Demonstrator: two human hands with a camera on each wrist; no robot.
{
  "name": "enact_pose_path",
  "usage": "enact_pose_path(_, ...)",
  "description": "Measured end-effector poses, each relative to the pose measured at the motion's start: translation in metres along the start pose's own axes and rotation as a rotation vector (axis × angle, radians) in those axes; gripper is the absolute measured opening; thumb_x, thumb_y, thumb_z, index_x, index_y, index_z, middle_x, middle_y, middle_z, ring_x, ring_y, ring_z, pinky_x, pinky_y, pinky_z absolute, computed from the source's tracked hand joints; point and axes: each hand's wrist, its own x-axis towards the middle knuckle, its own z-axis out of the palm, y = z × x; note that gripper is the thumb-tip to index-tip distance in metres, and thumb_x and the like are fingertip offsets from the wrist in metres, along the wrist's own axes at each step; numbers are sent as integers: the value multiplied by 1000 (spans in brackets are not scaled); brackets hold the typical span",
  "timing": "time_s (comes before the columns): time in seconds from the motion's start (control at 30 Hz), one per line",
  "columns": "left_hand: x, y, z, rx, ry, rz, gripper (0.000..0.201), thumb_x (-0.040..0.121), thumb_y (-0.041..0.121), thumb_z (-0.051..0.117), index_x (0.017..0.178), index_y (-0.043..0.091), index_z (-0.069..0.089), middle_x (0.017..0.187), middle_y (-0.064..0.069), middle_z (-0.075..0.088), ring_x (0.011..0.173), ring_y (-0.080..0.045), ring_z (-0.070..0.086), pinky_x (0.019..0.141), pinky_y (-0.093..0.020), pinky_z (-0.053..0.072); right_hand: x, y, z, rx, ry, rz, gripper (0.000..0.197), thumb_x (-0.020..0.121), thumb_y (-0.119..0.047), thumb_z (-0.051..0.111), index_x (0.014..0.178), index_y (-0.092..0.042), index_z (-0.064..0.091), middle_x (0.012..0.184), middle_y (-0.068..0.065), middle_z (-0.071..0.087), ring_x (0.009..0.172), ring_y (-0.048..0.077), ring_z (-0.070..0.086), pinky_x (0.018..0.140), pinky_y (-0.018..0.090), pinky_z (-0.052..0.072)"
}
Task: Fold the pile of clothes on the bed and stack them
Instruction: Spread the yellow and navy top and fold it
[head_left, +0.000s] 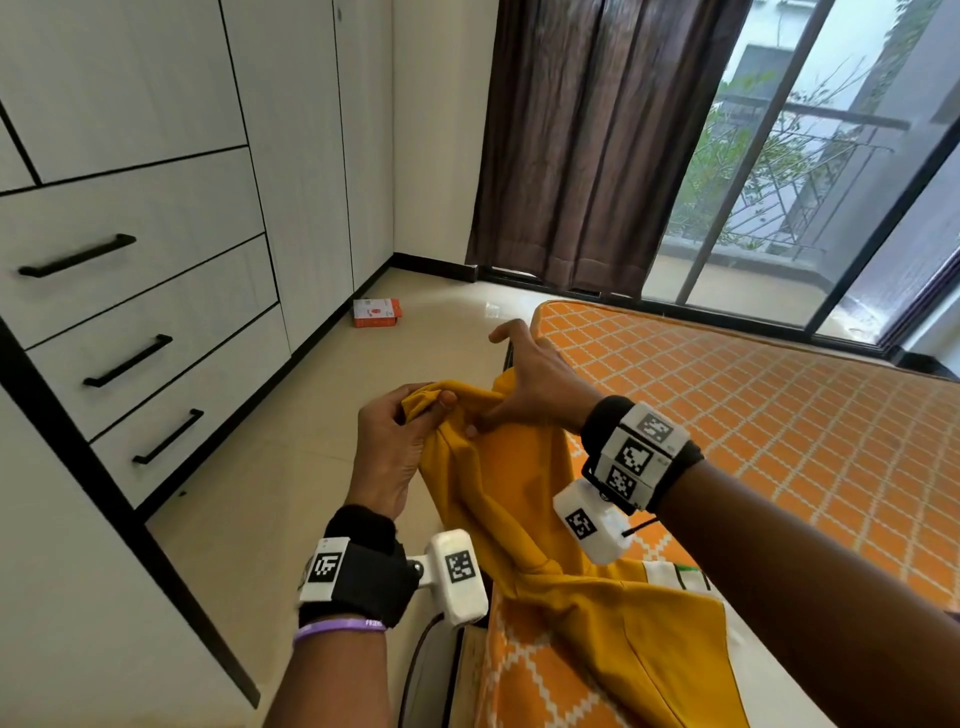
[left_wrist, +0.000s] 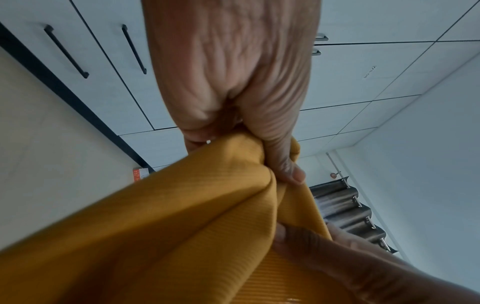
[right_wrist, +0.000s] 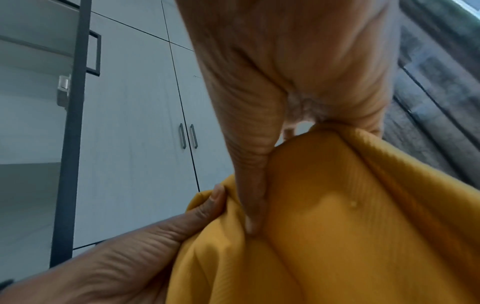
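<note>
1. Orange lattice-print bed (head_left: 779, 426) is your landmark: it runs along the sliding glass door (head_left: 810, 171), with a brown curtain (head_left: 587, 140) past its far end.
2. Your shirt (head_left: 524, 499), mustard yellow, is lifted off the near corner of the bed; its lower part drapes back onto the mattress by that corner.
3. Your left hand (head_left: 395, 447) clenches a bunched edge of the shirt, thumb pressed over the fold. It looks like you are anchoring one corner so the cloth can be drawn straight.
4. Your right hand (head_left: 530, 384) pinches the shirt just beside the left, thumb on the near face and the other fingers behind it, probably feeling along the hem for the next corner.
5. Another garment (head_left: 670, 571), white with green, peeks out under the shirt on the bed; likely more of the pile. I see no folded stack yet.
6. Left of the bed, across a pale tiled floor (head_left: 291, 467), stands a white wardrobe (head_left: 156, 208) with black handles; a small orange box (head_left: 376, 313) lies on the floor at its foot.
</note>
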Motion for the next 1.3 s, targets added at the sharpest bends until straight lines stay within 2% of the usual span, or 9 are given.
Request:
enact_pose_path(0.13, 1, 0, 0, 39, 9, -8, 21, 75, 34, 75, 92, 21, 71, 85, 3, 74, 77, -8, 70, 67, -20, 55, -5, 7, 3, 35, 63, -117, 65, 71, -25, 90, 123, -22, 52, 122, 5, 54, 110, 21, 51, 85, 34, 46)
enact_pose_path(0.27, 1, -1, -4, 141, -116, -86, 33, 75, 33, 77, 103, 20, 68, 99, 0, 71, 90, -14, 67, 72, -21, 54, -6, 20, 0, 423, 40, -135, 26, 85, -7, 77, 108, -13, 66, 98, 1, 65, 95, 18, 62, 83, 41, 60)
enact_pose_path(0.4, -1, -4, -7, 252, -306, -162, 31, 87, 4, 73, 105, 27, 65, 104, 3, 69, 96, -13, 65, 76, -22, 54, -3, 30, -6, 710, -61, -70, 31, 91, 6, 65, 115, -13, 65, 92, 5, 62, 89, 23, 62, 78, 37, 58)
enact_pose_path(0.5, 2, -9, -10, 317, -273, -125, 41, 88, -10, 63, 102, 28, 67, 103, 2, 70, 98, -17, 65, 80, -27, 55, -2, 31, -6, 883, -139, -11, 39, 93, 14, 56, 121, -12, 62, 87, 5, 60, 79, 19, 60, 73, 34, 56)
enact_pose_path(0.8, 7, -13, -3, 286, -246, -126, 40, 95, -3, 59, 105, 35, 69, 111, 0, 70, 107, -22, 64, 93, -41, 57, -9, 30, -11, 1002, -124, 78, 27, 98, 1, 57, 121, -11, 62, 94, 11, 63, 82, 21, 63, 75, 33, 57)
enact_pose_path(0.9, 4, -8, 5, 258, -321, -86, 36, 95, 4, 61, 117, 33, 65, 120, 3, 66, 113, -17, 60, 89, -31, 56, -12, 32, -16, 1046, -213, 59, 46, 86, -7, 73, 129, -12, 59, 107, 11, 67, 96, 25, 68, 85, 38, 60)
enact_pose_path(1.0, 4, -4, 16, 257, -321, -44, 39, 95, 15, 63, 132, 29, 58, 127, 1, 62, 115, -15, 58, 86, -27, 55, -16, 31, -16, 892, -312, -12, 67, 76, 6, 80, 133, -20, 57, 125, 14, 63, 112, 29, 67, 90, 41, 59)
enact_pose_path(1.17, 1, -3, 29, 212, -254, -23, 43, 83, 32, 71, 123, 37, 57, 99, -6, 66, 95, -16, 64, 69, -18, 55, -19, 28, -14, 688, -215, -51, 61, 77, 16, 73, 127, -16, 61, 120, 15, 60, 103, 30, 66, 79, 36, 62)
enact_pose_path(1.3, 7, -13, 29, 369, -172, 59, 37, 92, 16, 69, 127, 24, 63, 84, -6, 61, 79, -16, 59, 68, -19, 52, -18, 29, -20, 604, -80, -57, 55, 80, 10, 73, 125, -19, 62, 115, 12, 60, 100, 27, 65, 79, 35, 63)
